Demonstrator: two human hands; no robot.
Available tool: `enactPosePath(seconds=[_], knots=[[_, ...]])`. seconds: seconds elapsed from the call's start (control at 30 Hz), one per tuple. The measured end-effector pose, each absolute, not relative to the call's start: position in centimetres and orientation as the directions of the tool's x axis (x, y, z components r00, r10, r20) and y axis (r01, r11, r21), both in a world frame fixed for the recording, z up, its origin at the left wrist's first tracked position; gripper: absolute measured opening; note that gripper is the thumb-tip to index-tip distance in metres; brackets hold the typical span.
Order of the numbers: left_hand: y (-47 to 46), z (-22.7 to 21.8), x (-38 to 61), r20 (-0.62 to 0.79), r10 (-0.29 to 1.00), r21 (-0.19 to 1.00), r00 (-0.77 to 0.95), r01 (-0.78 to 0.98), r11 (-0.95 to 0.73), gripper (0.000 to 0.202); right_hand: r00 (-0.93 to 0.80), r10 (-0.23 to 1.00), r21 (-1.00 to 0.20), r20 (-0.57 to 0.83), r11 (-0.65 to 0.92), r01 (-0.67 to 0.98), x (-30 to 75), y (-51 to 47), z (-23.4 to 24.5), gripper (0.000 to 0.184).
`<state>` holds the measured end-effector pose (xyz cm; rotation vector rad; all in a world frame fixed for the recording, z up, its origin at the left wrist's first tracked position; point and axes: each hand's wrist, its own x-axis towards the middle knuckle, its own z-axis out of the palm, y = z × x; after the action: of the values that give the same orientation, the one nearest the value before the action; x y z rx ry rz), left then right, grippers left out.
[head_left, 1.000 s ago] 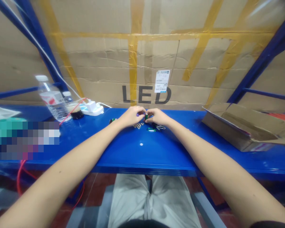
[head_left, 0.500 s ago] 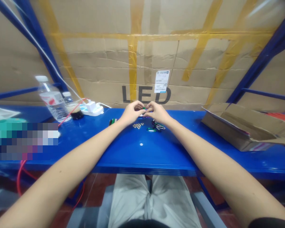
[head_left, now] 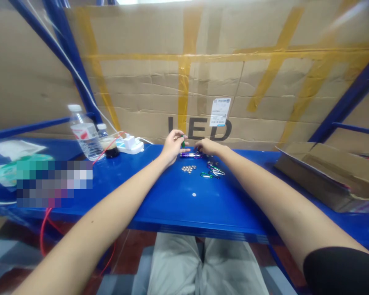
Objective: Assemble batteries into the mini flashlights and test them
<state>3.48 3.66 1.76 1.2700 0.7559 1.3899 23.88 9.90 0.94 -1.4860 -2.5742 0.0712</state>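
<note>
My left hand [head_left: 172, 146] is raised slightly over the blue table [head_left: 172, 196] and pinches a small green piece [head_left: 183, 143] between thumb and fingers. My right hand [head_left: 206, 146] rests low on the table with its fingertips on a small purple tube [head_left: 189, 155] lying flat. Just in front of both hands lie a cluster of small silver button cells [head_left: 188, 168] and several small coloured carabiner clips [head_left: 212, 171].
A water bottle [head_left: 84, 133], a smaller dark bottle [head_left: 108, 144] and a white power strip [head_left: 129, 144] with a red cable stand at the left. An open flat cardboard box [head_left: 329, 172] lies at the right. A large taped cardboard sheet [head_left: 203, 82] stands behind the table.
My hands have come apart: the left lifted with the green piece, the right dropped onto the purple tube. The camera tilted up and shifted, so everything sits lower and rightward.
</note>
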Motion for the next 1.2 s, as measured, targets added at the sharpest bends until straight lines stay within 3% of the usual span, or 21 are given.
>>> enactPosePath(seconds=[0.33,0.5,0.57,0.67,0.77,0.83,0.93,1.2], knots=[[3.6,1.1,3.2,0.299,0.928,0.948,0.222,-0.184,-0.261,0.011,-0.608,0.793,0.039,0.017,0.608,0.793,24.0,10.7,0.9,0.044],[3.9,0.7,3.3,0.32,0.914,0.941,0.248,-0.192,-0.278,0.019,-0.567,0.823,0.025,0.046,0.566,0.824,23.6,10.0,1.1,0.03],[4.1,0.5,3.3,0.322,0.915,0.94,0.242,-0.196,-0.279,0.021,-0.486,0.859,-0.058,0.158,0.5,0.864,23.7,9.7,0.9,0.023],[4.4,0.3,3.3,0.321,0.916,0.943,0.242,-0.175,-0.285,0.019,-0.278,0.901,-0.312,0.333,0.384,0.869,24.5,8.8,0.6,0.016],[4.6,0.0,3.5,0.327,0.907,0.944,0.265,-0.136,-0.301,0.015,-0.145,0.921,-0.646,0.36,0.359,0.674,25.3,7.1,0.9,0.016],[4.5,-0.1,3.7,0.343,0.892,0.939,0.293,-0.117,-0.322,0.012,-0.096,0.924,-0.786,0.369,0.366,0.499,25.7,5.3,1.3,0.012],[4.0,-0.1,4.2,0.365,0.871,0.93,0.329,-0.1,-0.352,0.012,-0.051,0.929,-0.876,0.365,0.362,0.32,25.8,2.2,2.0,0.011],[2.2,0.2,5.2,0.342,0.857,0.938,0.386,-0.085,-0.336,0.012,-0.064,0.952,-0.954,0.301,0.3,-0.029,24.9,-1.4,2.4,0.019]])
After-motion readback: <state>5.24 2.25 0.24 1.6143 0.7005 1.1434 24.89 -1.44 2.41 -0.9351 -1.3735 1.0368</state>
